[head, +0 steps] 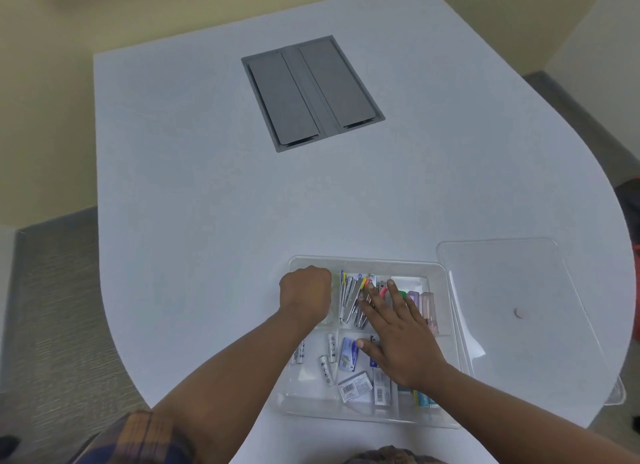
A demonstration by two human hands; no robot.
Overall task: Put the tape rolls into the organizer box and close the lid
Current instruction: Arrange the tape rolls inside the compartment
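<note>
The fingers (391, 290) of the right hand (401, 342) are lying spread and flat over the staplers (349, 301), holding nothing. The left hand (306, 292) is curling into a fist in the far-left compartment of the organizer box (367, 261); I cannot tell if it is holding something. The tape rolls are not showing anywhere. Batteries (327, 363) and small staple packs (355, 387) are lying in the near compartments. The clear lid (502, 255) is resting on the white table (207, 186), just beside the box on the right.
</note>
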